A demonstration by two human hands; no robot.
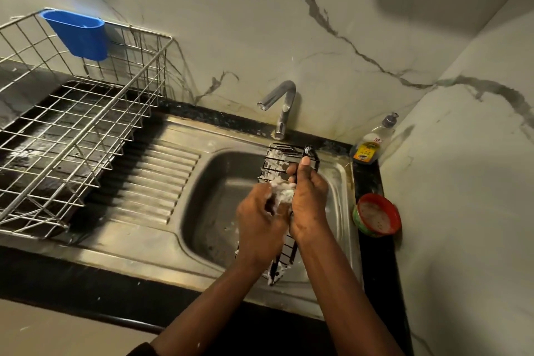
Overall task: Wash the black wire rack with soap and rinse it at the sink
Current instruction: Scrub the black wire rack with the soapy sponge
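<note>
My right hand [307, 196] grips the sudsy rack [284, 153] over the sink [219, 182], my left hand [260, 221] clutches a foamy scrubber [282, 193] against it; soap-slick wire could, I judge, slip free and drop.

The sink basin [219, 196] lies open left of the black wire rack [306, 151]; the tap [281, 104] stands behind, and a bottle [372, 141] and red tub [377, 218] (both beside the wall) crowd the right bench strip.

yellow label on soap bottle [371, 141], small red mark above it, print too small to read
</note>
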